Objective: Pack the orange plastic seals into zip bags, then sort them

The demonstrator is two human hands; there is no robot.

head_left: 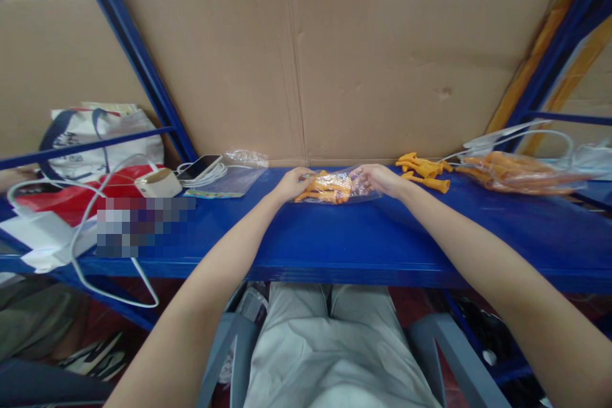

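A clear plastic bag (344,183) with orange figures (327,186) inside lies on the blue tabletop in front of me. My left hand (294,183) is closed on the bag's left end. At the other end, my right hand (375,178) pinches the plastic between thumb and fingers. Just right of that hand, loose orange figures (425,169) lie on the table; their exact shape is too small to tell. Farther right rests a fuller clear bag (521,172) of similar orange pieces.
Left on the blue table (344,242) are a phone (201,169) with a white cable, a flat clear bag (239,178), a white charger (157,183), a red bag (71,201) and a tote bag (105,146). A cardboard wall (363,64) stands behind. Someone sits at far left.
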